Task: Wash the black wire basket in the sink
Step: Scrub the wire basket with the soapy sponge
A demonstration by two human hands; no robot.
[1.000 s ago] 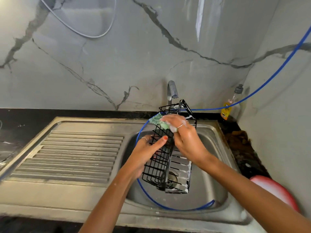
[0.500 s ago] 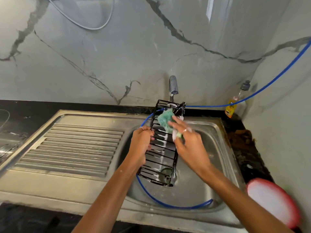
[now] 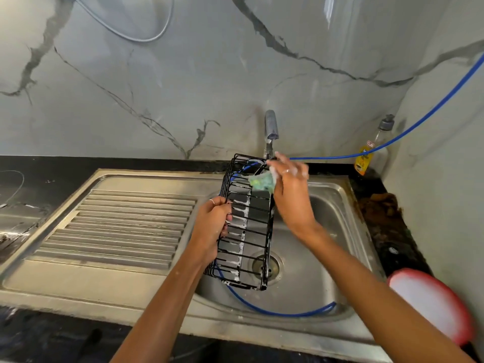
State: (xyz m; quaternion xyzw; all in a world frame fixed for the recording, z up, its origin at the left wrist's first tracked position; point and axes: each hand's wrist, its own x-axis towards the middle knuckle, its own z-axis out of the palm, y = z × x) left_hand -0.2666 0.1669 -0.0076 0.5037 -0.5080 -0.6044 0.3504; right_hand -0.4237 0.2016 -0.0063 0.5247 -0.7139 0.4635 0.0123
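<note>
The black wire basket (image 3: 245, 221) is gripped on edge over the sink (image 3: 337, 205) by the left hand (image 3: 212, 226), so its soapy wires can be scrubbed with the green sponge (image 3: 262, 182) pinched in the right hand (image 3: 292, 195).

Grey marble-look wall panels (image 3: 183, 82) with dark veins rise behind a black desk (image 3: 52, 176) and meet a second such wall (image 3: 445, 158) at the right corner. A grey cable (image 3: 136, 35) loops across the upper wall. Bright light streaks the panel at upper right. Brown grime (image 3: 382, 208) lies along the desk's right edge.
</note>
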